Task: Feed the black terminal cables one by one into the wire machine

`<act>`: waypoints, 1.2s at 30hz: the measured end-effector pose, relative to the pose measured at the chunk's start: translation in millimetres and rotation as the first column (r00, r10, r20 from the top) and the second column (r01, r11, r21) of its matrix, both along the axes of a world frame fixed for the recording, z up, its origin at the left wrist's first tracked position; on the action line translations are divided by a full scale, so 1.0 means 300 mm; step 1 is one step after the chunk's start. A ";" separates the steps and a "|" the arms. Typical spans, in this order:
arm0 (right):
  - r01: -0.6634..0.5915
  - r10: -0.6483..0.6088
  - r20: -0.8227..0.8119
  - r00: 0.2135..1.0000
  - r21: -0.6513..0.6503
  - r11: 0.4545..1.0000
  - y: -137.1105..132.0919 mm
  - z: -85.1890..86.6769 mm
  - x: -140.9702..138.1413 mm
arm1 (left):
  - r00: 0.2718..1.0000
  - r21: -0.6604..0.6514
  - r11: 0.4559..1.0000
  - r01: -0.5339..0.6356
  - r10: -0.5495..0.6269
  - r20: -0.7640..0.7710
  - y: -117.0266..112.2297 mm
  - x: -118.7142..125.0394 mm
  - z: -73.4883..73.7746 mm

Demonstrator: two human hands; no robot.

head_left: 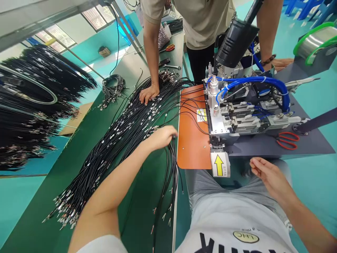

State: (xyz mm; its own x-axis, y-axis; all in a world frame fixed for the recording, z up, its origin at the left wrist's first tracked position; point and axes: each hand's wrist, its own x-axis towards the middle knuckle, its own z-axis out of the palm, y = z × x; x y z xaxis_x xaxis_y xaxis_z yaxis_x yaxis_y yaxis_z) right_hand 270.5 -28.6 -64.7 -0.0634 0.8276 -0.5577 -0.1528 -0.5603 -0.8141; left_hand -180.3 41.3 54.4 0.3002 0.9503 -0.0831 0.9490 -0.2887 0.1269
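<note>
My left hand (163,136) is closed over black cables (171,165) beside the orange plate, and their stripped ends trail down along the table's edge. A large heap of black cables (113,140) with white tags lies left of this hand, partly under my forearm. My right hand (265,173) hovers over my lap, fingers curled together, with nothing showing in them. Between my hands stands a machine (231,112) with blue hoses. Several cables run across its orange plate (193,144) to the machine. A yellow arrow label (219,165) faces me at its near end.
Across the table, a co-worker's hand (149,94) presses on the cable heap. Red-handled scissors (288,140) lie on the machine's base. A green-rimmed spool (316,42) sits at right. More cables hang on a rack (39,80) at left. Orange-handled pliers (168,48) lie farther back.
</note>
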 end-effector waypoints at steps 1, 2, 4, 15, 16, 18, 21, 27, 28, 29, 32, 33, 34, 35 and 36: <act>-0.009 0.009 0.005 1.000 -0.005 1.000 -0.001 0.003 0.002 | 0.999 -0.036 0.998 0.052 -0.052 -0.005 -0.037 -0.004 0.005; -0.020 0.020 0.009 1.000 -0.006 1.000 -0.001 0.007 -0.001 | 0.996 -0.064 0.994 0.093 -0.094 -0.010 -0.067 -0.005 0.007; -0.049 0.049 0.012 0.999 0.001 0.999 0.000 0.018 -0.016 | 0.988 -0.099 0.983 0.152 -0.155 -0.018 -0.105 -0.004 0.007; -0.086 0.085 0.030 0.996 0.047 0.995 0.020 0.084 -0.036 | 0.985 0.181 0.983 -0.025 -0.006 0.170 -0.154 0.008 0.167; -0.091 0.090 0.027 0.996 0.052 0.995 0.027 0.096 -0.048 | 0.988 0.148 0.988 0.054 -0.074 0.133 -0.169 0.068 0.176; -0.117 0.116 0.021 0.993 0.072 0.990 0.042 0.128 -0.083 | 0.960 0.007 0.962 0.271 -0.271 0.073 -0.208 0.217 0.179; -0.184 0.180 0.036 0.983 0.156 0.971 0.056 0.182 -0.150 | 0.834 -0.197 0.810 0.552 -0.531 0.151 -0.252 0.423 0.161; -0.333 0.308 0.131 0.942 0.303 0.893 0.072 0.217 -0.225 | 0.831 -0.270 0.867 0.419 -0.247 0.498 -0.155 0.521 0.074; -0.357 0.322 0.158 0.933 0.319 0.878 0.078 0.215 -0.229 | 0.835 -0.312 0.878 0.364 -0.159 0.527 -0.135 0.518 0.053; -0.380 0.331 0.193 0.924 0.336 0.862 0.084 0.213 -0.233 | 0.836 -0.351 0.880 0.319 -0.088 0.541 -0.120 0.516 0.032; -0.443 0.336 0.312 0.889 0.393 0.806 0.107 0.215 -0.250 | 0.836 -0.422 0.870 0.254 0.022 0.549 -0.111 0.522 -0.015; -0.456 0.327 0.344 0.880 0.421 0.784 0.115 0.219 -0.259 | 0.833 -0.429 0.869 0.247 0.036 0.553 -0.115 0.527 -0.023; -0.468 0.316 0.373 0.873 0.455 0.757 0.122 0.223 -0.269 | 0.828 -0.432 0.869 0.244 0.045 0.558 -0.119 0.533 -0.028; -0.475 0.300 0.394 0.869 0.493 0.729 0.128 0.227 -0.278 | 0.823 -0.434 0.867 0.243 0.053 0.566 -0.122 0.538 -0.030; -0.478 0.282 0.409 0.868 0.531 0.700 0.134 0.231 -0.287 | 0.815 -0.437 0.867 0.239 0.065 0.575 -0.123 0.542 -0.031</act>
State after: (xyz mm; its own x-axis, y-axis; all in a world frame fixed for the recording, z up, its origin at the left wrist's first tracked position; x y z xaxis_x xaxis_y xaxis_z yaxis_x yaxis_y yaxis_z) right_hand 184.4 11.7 4.6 -0.3739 0.9275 0.0000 0.2465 0.0993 -0.9640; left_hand -17.6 4.3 45.0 0.5161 0.8024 -0.2996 0.6376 -0.1264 0.7599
